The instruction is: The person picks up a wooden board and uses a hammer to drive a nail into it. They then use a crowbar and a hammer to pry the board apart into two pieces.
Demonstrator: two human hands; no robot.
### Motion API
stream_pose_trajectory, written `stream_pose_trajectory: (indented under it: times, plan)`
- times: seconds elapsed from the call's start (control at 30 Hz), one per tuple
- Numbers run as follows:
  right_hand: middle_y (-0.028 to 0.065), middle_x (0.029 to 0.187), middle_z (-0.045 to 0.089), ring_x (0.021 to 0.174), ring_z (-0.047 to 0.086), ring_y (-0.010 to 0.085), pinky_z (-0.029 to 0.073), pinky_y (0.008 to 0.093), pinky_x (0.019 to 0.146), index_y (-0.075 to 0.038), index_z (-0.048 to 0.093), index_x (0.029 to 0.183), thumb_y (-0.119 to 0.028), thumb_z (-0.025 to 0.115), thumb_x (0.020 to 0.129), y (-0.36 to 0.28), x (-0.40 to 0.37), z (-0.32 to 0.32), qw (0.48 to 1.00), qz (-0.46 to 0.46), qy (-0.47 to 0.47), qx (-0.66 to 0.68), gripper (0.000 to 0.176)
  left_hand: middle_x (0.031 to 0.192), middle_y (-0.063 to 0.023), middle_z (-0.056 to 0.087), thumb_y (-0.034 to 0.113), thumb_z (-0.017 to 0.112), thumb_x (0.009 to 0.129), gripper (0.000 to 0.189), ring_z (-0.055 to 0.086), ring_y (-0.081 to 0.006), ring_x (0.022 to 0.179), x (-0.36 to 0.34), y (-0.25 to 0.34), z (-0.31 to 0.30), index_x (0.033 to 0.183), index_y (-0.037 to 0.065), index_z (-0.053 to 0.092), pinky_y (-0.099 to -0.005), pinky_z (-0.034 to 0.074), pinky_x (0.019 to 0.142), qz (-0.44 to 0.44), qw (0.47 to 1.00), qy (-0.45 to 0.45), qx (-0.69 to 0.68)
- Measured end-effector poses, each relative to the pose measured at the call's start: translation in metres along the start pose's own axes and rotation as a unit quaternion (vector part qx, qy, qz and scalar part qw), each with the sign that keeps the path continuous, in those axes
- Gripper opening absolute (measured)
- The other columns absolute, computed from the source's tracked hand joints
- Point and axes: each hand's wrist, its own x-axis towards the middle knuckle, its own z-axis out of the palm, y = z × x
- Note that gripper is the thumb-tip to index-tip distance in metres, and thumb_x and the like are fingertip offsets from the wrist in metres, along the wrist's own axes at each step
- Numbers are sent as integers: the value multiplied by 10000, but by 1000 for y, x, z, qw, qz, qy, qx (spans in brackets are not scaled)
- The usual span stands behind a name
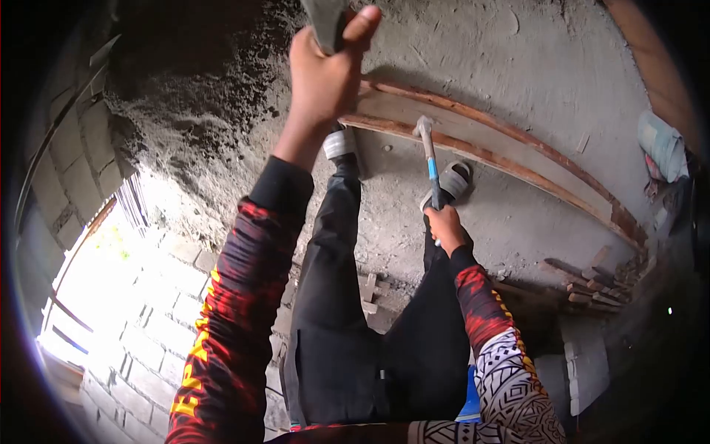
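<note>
My left hand [325,70] is raised at the top of the view, closed around a dark grey, flat-sided piece [325,21] that runs out of the frame; its kind cannot be made out. Lower and to the right, my right hand [446,228] grips a hammer [433,166] by its dark handle with a blue band. The hammer's metal head points away from me and overlaps the near edge of a long wooden frame [473,152]. Two reddish-brown boards form the frame's long sides, and it lies on the floor just beyond my feet.
Rough concrete floor [392,229] surrounds my sandalled feet. Scrap wood pieces [595,285] are piled at the right, near a pale sack-like bundle [662,148]. A block wall [144,355] with a bright opening is on the left. Small wood offcuts [367,292] lie between my legs.
</note>
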Motion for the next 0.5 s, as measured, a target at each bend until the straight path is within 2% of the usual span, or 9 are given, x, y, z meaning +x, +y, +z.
stream_pose_trajectory:
  times: [0.03, 0.13, 0.23, 0.33, 0.43, 0.5]
  plan:
    - [114, 459, 533, 386, 561, 247, 452, 368, 420, 27, 554, 587, -270, 616, 768, -22, 3, 13, 1000, -10, 20, 5, 353, 586, 63, 364, 230, 596, 958, 393, 316, -37, 537, 2, 2, -3, 639, 96, 410, -232, 250, 495, -20, 1000, -10, 4]
    - [118, 447, 524, 395, 570, 237, 433, 380, 402, 20, 552, 574, -266, 607, 789, -73, 26, 51, 993, -61, -9, 103, 362, 592, 64, 368, 233, 597, 957, 386, 327, -36, 544, 7, 2, -18, 647, 95, 413, -226, 254, 498, -41, 998, -37, 22]
    - [122, 452, 531, 392, 571, 252, 427, 388, 399, 30, 561, 590, -271, 609, 797, -93, 61, 99, 990, -98, -9, 101, 369, 612, 60, 383, 224, 588, 961, 349, 333, -36, 559, 10, -2, -25, 677, 86, 441, -224, 267, 516, -14, 1000, -18, -4]
    - [150, 468, 546, 403, 581, 277, 456, 416, 423, 38, 558, 571, -274, 606, 782, -91, 80, 133, 999, -30, -18, 3, 380, 620, 53, 403, 212, 594, 959, 335, 345, -36, 557, 14, -5, -22, 685, 76, 457, -222, 271, 513, 8, 999, -26, -21]
    - [145, 473, 549, 405, 584, 271, 457, 410, 419, 41, 564, 560, -274, 609, 773, -102, 81, 117, 998, -40, -38, -20, 383, 622, 54, 393, 205, 597, 957, 336, 340, -36, 557, 9, -6, -11, 683, 76, 450, -219, 274, 514, -13, 999, 23, -43]
    - [122, 473, 547, 405, 584, 247, 449, 393, 412, 39, 569, 573, -299, 631, 765, -118, 81, 96, 997, -38, -55, 29, 394, 616, 58, 362, 186, 587, 958, 334, 324, -34, 552, 6, -11, -16, 679, 79, 438, -216, 278, 518, -5, 1000, 3, -30]
